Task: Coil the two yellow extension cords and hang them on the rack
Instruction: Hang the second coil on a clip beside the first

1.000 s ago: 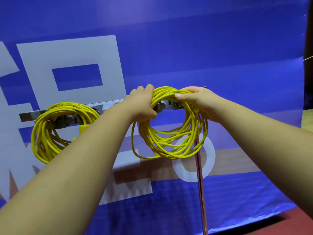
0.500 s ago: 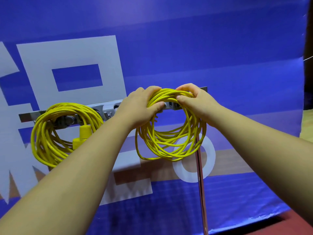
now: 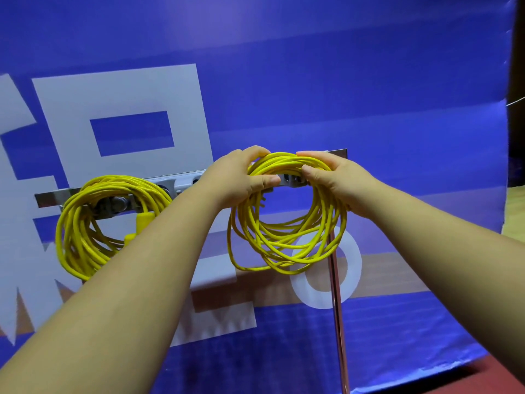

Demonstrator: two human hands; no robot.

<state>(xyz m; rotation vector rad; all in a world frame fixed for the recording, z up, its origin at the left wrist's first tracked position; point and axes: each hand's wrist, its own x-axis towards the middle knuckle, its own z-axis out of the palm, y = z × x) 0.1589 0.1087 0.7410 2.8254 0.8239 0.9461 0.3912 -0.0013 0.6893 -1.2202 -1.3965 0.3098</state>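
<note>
Two yellow extension cords are in view, each wound into a loose round coil. The first coiled yellow cord (image 3: 85, 231) hangs on the left stretch of the horizontal shiny metal rack rail (image 3: 48, 198). Its loops drape below the rail and a yellow moulded plug (image 3: 142, 223) dangles just under it. No hand touches this cord, so I judge that half of the job done.

The second coiled yellow cord (image 3: 284, 245) is held at the right stretch of the rail, with its gathered top level with the rail and its loops hanging below. The left hand (image 3: 238, 177) and right hand (image 3: 335, 180) each wrap that gathered top, fingers over it and thumbs under. Each grip is closed round the strands. Two holds set apart likely keep the turns bunched, so the whole bundle can go over a grey hook fitting (image 3: 289, 179) that shows on the rail between the thumbs. Whether the coil already bears on that fitting I cannot tell, because the hands cover the contact.

The right hand sits close to the rail's right end, so there is little room to slide that way. A thin upright metal pole (image 3: 339, 322) drops below the rail there, behind the loops' right side, where a strand might catch. Toward the first cord the rail runs bare past another grey fitting (image 3: 184, 183), leaving spare length. The blue printed banner (image 3: 341, 81) hangs behind the rail.
</note>
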